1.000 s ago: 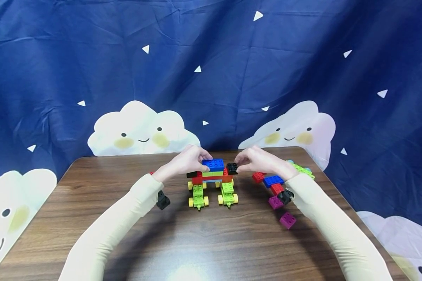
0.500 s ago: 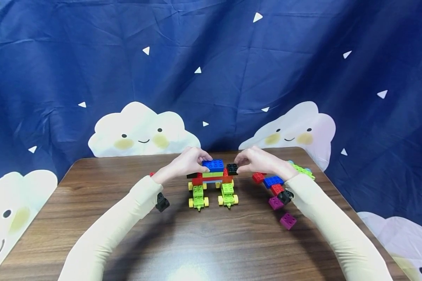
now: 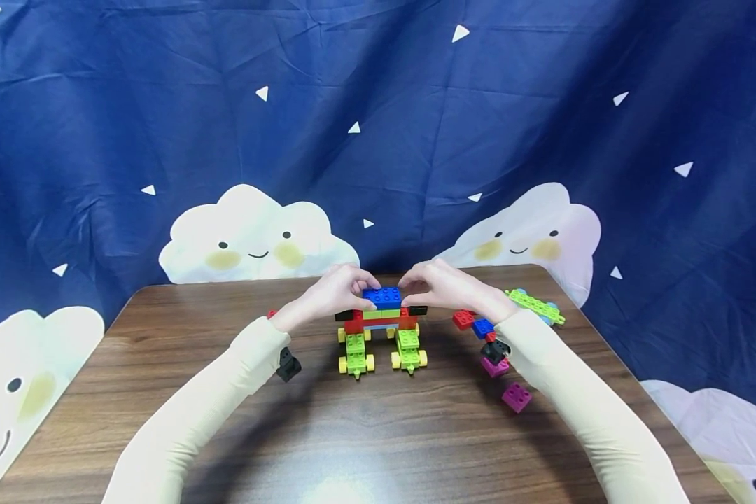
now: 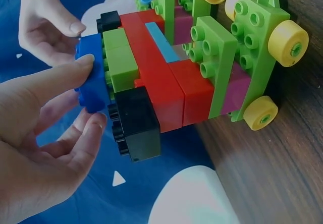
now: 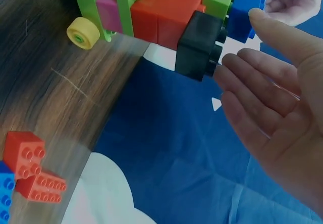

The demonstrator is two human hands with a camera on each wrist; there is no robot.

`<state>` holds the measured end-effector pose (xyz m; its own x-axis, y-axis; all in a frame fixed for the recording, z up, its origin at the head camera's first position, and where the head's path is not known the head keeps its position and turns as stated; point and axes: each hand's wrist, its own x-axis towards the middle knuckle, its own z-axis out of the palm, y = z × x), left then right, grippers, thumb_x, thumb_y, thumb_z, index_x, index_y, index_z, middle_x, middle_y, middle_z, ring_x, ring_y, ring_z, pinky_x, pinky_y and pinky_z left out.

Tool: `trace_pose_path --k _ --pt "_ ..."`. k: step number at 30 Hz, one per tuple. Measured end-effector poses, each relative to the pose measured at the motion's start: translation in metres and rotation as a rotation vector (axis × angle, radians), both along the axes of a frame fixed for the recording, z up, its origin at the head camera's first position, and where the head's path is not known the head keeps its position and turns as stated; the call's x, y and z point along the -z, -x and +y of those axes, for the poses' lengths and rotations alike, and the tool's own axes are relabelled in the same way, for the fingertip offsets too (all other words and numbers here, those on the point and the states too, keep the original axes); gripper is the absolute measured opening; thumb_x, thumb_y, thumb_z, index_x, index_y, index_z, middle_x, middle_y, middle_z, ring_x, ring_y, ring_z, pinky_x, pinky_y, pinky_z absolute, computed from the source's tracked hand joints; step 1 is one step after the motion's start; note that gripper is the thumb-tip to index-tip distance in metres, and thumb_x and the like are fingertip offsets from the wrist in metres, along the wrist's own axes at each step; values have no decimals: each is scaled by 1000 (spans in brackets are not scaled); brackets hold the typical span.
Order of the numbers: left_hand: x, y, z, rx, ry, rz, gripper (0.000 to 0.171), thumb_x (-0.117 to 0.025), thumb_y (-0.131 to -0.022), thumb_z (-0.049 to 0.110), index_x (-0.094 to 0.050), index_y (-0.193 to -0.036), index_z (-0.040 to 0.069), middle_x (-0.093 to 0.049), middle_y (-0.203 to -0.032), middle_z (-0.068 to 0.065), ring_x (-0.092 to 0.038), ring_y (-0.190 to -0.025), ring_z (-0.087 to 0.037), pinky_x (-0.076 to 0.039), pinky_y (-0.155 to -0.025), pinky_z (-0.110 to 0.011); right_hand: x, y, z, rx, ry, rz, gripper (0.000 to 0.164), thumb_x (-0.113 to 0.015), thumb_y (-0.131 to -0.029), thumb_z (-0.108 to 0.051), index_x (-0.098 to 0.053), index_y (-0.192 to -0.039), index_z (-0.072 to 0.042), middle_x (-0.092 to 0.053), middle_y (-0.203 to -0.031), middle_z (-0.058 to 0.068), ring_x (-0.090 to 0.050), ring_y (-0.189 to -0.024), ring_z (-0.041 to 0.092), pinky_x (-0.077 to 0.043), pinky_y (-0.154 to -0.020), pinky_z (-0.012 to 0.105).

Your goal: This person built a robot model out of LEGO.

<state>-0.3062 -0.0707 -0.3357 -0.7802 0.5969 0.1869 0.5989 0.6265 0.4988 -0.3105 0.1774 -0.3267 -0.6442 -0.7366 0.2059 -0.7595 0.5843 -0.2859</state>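
Where the blue brick (image 3: 384, 297) sits: on top of the wheeled build (image 3: 381, 323), centre of the head view.
Left hand (image 3: 337, 288): thumb and fingers pinch the brick's left end; in the left wrist view some fingers pass partly behind it.
Right hand (image 3: 441, 285): fingers loosely extended at the brick's right end; whether the thumb touches or merely overlaps it, I cannot tell.
Black bricks (image 3: 418, 310): 2, at the build's sides, partly hidden by the hands in the head view.
Magenta bricks (image 3: 516, 397): 2, right of centre, 1 partly behind the black wrist device (image 3: 495, 351).
Red piece (image 3: 271, 313): left of centre, mostly behind the left forearm, shape unclear.
Right wrist view, lower left: blue piece (image 5: 6, 193) cut off by the edge.
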Motion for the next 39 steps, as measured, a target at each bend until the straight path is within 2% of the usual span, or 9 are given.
trace_pose_path --k 6,14,20,26,39 --pt "-2 -2 -2 -36 15 -28 35 -84 -79 24 -75 -106 5 -75 -95 -7 -65 -82 -15 -55 -76 -25 1 1 -7 -11 -6 -12 31 -78 -85 -25 -74 -107 -3 -76 -100 9 -69 -85 16 -60 -82 33" --pt "-9 -3 -7 -10 94 -32 31 -78 -85 18 -74 -112 3 -75 -104 -10 -69 -89 -19 -58 -83 -29 0 1 -6 -12 -14 -29 29 -78 -85 -24 -74 -106 -4 -76 -99 9 -70 -83 14 -60 -81 32" --pt "-11 -3 -7 -41 51 -90 29 -79 -84 17 -75 -109 3 -77 -101 -11 -70 -86 -19 -59 -81 -29 -2 1 -8 -31 -12 -24 28 -78 -85 -24 -74 -105 -3 -76 -98 9 -69 -81 13 -60 -80 32" --pt "-7 -3 -9 -51 25 -89 30 -81 -83 18 -75 -107 2 -77 -100 -11 -71 -86 -19 -59 -81 -30 -1 3 -9 -32 -20 -35 27 -77 -86 -23 -74 -105 -3 -76 -98 9 -70 -81 11 -60 -80 31" --pt "-8 0 -6 -78 46 -119 31 -81 -82 19 -76 -108 5 -78 -100 -9 -72 -89 -18 -59 -82 -30 -3 2 -12 -26 -29 -25 24 -79 -84 -20 -75 -98 -2 -76 -93 10 -70 -76 12 -60 -76 29"
